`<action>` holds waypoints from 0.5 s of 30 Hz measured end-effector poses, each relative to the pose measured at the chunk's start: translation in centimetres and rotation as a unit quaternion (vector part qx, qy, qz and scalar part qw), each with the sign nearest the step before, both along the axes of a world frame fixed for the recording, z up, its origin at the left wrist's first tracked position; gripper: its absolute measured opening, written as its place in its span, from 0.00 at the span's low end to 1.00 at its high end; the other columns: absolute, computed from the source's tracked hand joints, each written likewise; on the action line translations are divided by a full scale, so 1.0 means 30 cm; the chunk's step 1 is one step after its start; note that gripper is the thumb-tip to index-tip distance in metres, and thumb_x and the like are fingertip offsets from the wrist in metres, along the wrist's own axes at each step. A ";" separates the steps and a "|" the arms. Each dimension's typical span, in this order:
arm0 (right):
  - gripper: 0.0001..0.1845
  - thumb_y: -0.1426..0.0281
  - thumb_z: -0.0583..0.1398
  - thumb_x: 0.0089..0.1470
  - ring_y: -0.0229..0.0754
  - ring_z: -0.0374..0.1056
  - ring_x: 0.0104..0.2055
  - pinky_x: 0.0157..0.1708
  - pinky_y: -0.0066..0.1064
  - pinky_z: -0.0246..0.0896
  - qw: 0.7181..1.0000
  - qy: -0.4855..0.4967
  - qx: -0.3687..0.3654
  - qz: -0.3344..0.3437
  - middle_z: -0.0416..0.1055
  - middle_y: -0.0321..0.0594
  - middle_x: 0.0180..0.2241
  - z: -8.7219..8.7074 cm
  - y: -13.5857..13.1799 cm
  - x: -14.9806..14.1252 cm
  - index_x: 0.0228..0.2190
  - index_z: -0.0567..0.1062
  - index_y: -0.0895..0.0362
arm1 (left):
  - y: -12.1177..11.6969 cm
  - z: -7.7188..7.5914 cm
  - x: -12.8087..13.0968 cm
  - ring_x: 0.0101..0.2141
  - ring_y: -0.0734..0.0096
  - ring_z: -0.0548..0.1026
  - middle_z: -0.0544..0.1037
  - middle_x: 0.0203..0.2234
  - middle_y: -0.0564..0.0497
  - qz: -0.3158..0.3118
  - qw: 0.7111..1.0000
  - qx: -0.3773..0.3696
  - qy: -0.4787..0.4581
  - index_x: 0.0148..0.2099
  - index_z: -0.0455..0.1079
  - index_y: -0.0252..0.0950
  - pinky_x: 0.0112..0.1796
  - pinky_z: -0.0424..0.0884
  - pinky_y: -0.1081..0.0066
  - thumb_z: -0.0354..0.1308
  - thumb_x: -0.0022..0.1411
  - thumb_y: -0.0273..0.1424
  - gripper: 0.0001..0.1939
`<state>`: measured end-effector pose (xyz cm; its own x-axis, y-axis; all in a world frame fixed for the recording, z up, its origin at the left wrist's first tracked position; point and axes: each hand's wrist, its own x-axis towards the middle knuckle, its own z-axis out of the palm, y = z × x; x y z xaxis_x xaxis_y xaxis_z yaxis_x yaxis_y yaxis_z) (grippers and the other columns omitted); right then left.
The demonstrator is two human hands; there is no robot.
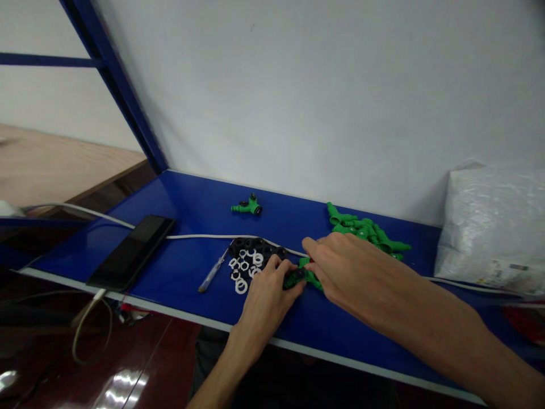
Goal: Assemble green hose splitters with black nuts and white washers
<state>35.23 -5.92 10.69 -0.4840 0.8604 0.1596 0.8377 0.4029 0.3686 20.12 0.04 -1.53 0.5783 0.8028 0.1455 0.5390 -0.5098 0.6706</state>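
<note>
My left hand [270,289] is closed, thumb and fingers pinching a green plastic hose fitting [314,279] with a black part on it, low over the blue table. From the right, my right hand [332,261] reaches over the same fitting, its fingers bent and closed round it. A small reddish spot shows at its fingertips; I cannot make out what it is. Just left of my left hand lie white plastic rings [241,286] and black ring-shaped caps [249,244]. Beyond my right hand is a heap of green fittings [368,230].
A clear-handled screwdriver [208,276] lies left of the rings. A black phone or tablet [131,253] rests at the left, and a white cable [204,236] crosses the table. One assembled green fitting [247,205] sits near the wall. A plastic-wrapped package [489,227] stands at the right.
</note>
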 end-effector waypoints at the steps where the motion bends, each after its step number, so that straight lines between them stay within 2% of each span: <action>1: 0.07 0.79 0.55 0.61 0.45 0.67 0.30 0.31 0.36 0.55 1.000 0.006 -0.001 -0.010 0.70 0.41 0.30 -0.001 0.003 0.002 0.36 0.71 0.58 | 0.000 -0.002 0.000 0.34 0.66 0.78 0.75 0.40 0.51 0.003 1.000 -0.002 -0.001 0.46 0.76 0.41 0.35 0.70 0.68 0.63 0.65 0.33 0.08; 4: 0.09 0.77 0.55 0.63 0.45 0.71 0.32 0.32 0.36 0.61 0.999 0.035 -0.020 -0.002 0.74 0.42 0.34 -0.013 0.015 0.031 0.43 0.72 0.58 | 0.001 -0.009 0.001 0.35 0.65 0.79 0.75 0.41 0.51 0.006 1.000 -0.014 -0.018 0.46 0.76 0.41 0.38 0.71 0.67 0.64 0.65 0.34 0.08; 9: 0.24 0.78 0.56 0.63 0.52 0.74 0.50 0.45 0.41 0.70 0.997 0.042 -0.047 0.052 0.75 0.52 0.52 -0.036 0.004 0.103 0.59 0.65 0.61 | 0.000 -0.008 0.000 0.37 0.64 0.79 0.75 0.40 0.51 0.018 0.999 -0.021 -0.026 0.45 0.75 0.40 0.40 0.72 0.67 0.65 0.64 0.33 0.08; 12: 0.31 0.82 0.54 0.60 0.53 0.70 0.58 0.54 0.44 0.68 0.994 0.040 -0.045 0.094 0.72 0.53 0.58 -0.039 -0.018 0.116 0.64 0.61 0.61 | -0.002 -0.001 -0.001 0.38 0.63 0.79 0.75 0.41 0.51 0.020 0.999 -0.024 -0.018 0.46 0.75 0.40 0.40 0.73 0.66 0.64 0.64 0.33 0.08; 15: 0.33 0.83 0.54 0.57 0.53 0.70 0.59 0.55 0.45 0.67 0.995 0.042 -0.043 0.077 0.72 0.53 0.58 -0.023 -0.034 0.092 0.63 0.62 0.61 | -0.001 0.006 0.000 0.39 0.63 0.80 0.75 0.43 0.50 0.014 0.999 -0.032 -0.019 0.48 0.75 0.40 0.41 0.74 0.66 0.64 0.64 0.32 0.09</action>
